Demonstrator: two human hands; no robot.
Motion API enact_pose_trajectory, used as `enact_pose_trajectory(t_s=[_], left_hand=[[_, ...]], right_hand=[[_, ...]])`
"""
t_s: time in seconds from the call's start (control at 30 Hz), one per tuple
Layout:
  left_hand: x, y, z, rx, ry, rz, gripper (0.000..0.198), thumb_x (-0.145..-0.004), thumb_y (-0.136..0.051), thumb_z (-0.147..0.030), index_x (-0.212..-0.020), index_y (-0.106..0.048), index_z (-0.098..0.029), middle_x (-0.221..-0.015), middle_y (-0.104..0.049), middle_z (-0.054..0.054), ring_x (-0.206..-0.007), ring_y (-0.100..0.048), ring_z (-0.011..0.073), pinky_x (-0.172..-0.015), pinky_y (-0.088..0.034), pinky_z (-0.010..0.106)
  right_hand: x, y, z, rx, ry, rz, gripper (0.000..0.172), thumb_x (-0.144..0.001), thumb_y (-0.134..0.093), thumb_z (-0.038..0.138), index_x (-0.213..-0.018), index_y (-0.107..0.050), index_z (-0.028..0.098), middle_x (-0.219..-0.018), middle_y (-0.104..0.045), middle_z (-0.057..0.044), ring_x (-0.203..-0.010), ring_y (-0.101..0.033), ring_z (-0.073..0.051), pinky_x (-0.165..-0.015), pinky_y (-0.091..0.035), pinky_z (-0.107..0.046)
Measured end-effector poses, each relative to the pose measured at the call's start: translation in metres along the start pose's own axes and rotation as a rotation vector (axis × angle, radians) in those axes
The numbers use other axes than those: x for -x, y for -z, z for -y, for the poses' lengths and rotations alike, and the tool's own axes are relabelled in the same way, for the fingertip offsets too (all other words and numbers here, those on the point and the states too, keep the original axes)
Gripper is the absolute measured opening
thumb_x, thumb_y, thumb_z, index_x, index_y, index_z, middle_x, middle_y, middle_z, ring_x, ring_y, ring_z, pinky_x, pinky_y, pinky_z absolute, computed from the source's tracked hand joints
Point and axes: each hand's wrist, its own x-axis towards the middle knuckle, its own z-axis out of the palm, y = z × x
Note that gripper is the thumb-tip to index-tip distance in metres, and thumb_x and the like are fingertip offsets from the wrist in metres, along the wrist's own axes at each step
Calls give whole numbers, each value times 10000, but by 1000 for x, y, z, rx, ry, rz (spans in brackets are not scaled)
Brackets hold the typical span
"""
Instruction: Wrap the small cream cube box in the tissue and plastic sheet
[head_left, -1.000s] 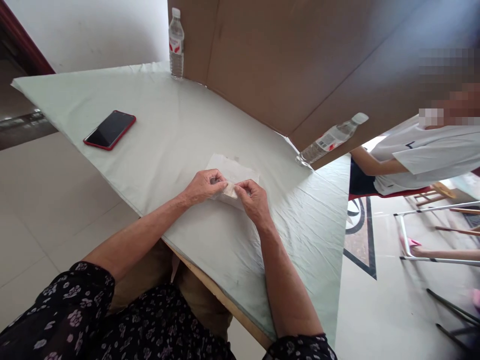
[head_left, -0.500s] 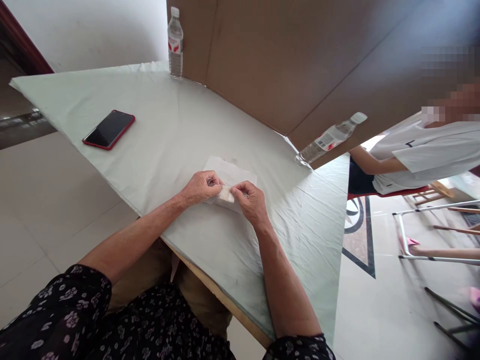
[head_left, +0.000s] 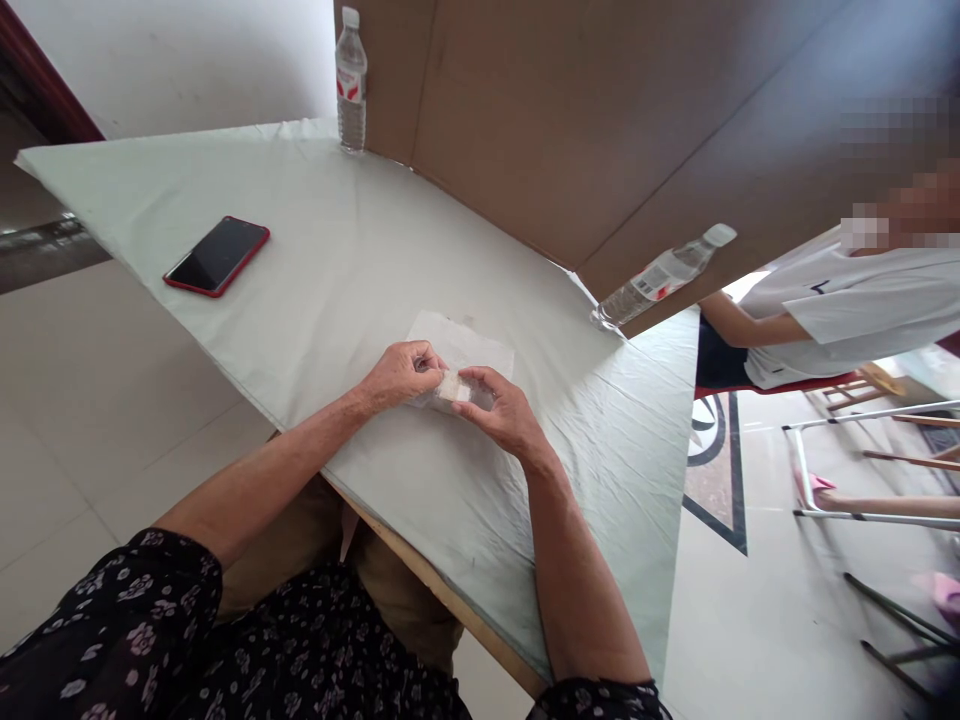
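Observation:
My left hand (head_left: pixel 401 373) and my right hand (head_left: pixel 504 407) meet over a small pale piece (head_left: pixel 452 388) at the middle of the table (head_left: pixel 300 260). Both hands pinch this small folded thing between fingers and thumb. Under and behind them lies a white sheet of paper (head_left: pixel 463 342), flat on the pale green cloth. What the small piece is, I cannot make out.
A red-cased phone (head_left: pixel 217 257) lies at the left of the table. One water bottle (head_left: pixel 350 80) stands at the far corner, another (head_left: pixel 660 277) by a brown cardboard screen (head_left: pixel 585 120). A person in a white shirt (head_left: pixel 847 310) sits at the right. Chair frames (head_left: pixel 862 470) stand on the floor.
My right hand has turned and slid slightly right along the small piece; its fingers now curl over it. The left hand keeps its pinch in place.

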Motion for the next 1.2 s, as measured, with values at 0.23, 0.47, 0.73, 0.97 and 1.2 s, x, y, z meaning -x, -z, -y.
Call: enact_pose_trajectory(t_s=[0.23,0.47,0.73,0.97,1.2], left_hand=[[1,1,-1,5,12,0,109,-650,-592,-270,-654,-551,-169,-890,-739,59,-672,-561,111,-585,-415,225],[0,1,-1,-2,15,15,149,-664,-606,-310,-655,-555,-171,-895,-749,66,-652,-558,110,-593,-423,237],[0,1,2,-13,17,15,165,-658,-611,-332,-667,-567,-173,-856,-730,63,-666,-577,121,-600,-442,242],[0,1,1,0,10,19,141,-664,-610,-310,-662,-566,-176,-858,-734,54,-680,-585,121,-620,-443,237],[0,1,1,-48,-10,9,152,-694,-630,-313,-689,-590,-167,-814,-704,35,-664,-567,114,-614,-437,230]], right_hand=[[-1,6,-3,21,-31,31,409,-799,-712,439,-1149,-659,233,-1129,-725,-73,-1009,-663,-237,-903,-502,-367],[0,22,-9,-140,-149,-67,334,-796,-693,418,-1059,-686,212,-840,-691,-22,-803,-640,-185,-808,-498,-342],[-3,9,-24,-211,-261,-215,284,-767,-664,419,-936,-691,192,-687,-622,12,-614,-533,-136,-629,-440,-292],[0,16,3,57,-52,-503,207,-856,-602,342,-995,-688,216,-970,-749,-80,-880,-675,-216,-887,-508,-413],[6,-9,28,405,249,-167,159,-898,-631,236,-1033,-716,237,-1076,-761,-69,-1065,-664,-250,-953,-415,-405]])
